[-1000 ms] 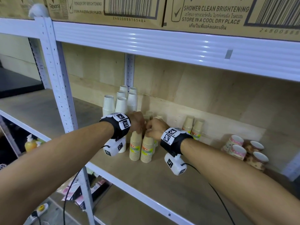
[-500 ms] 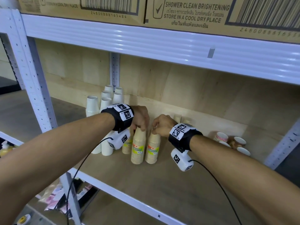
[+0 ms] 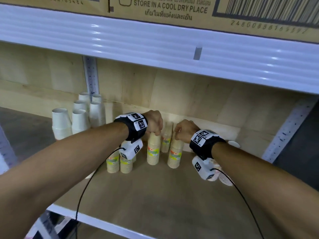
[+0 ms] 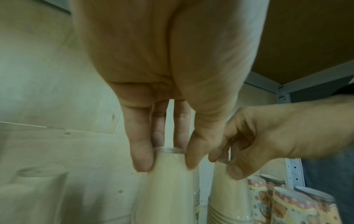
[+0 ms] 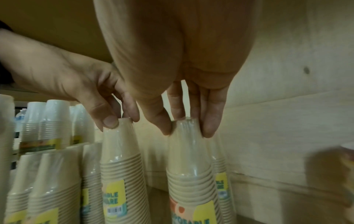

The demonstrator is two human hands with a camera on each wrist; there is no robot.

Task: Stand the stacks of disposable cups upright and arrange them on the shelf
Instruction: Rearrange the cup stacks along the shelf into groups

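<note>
Fingertips (image 4: 142, 160) of each hand pinch a beige cup stack's top, clear only from the wrists.

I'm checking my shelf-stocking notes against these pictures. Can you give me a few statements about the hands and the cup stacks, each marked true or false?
1. The left hand pinches the top of a tan stack. True.
2. The right hand is free and holds nothing. False: it pinches the top of another tan stack.
3. Both held stacks stand upright on the shelf. True.
4. The white stacks stand right of the tan ones. False: they stand to the left.
5. The tan stacks have yellow labels. True.
</note>
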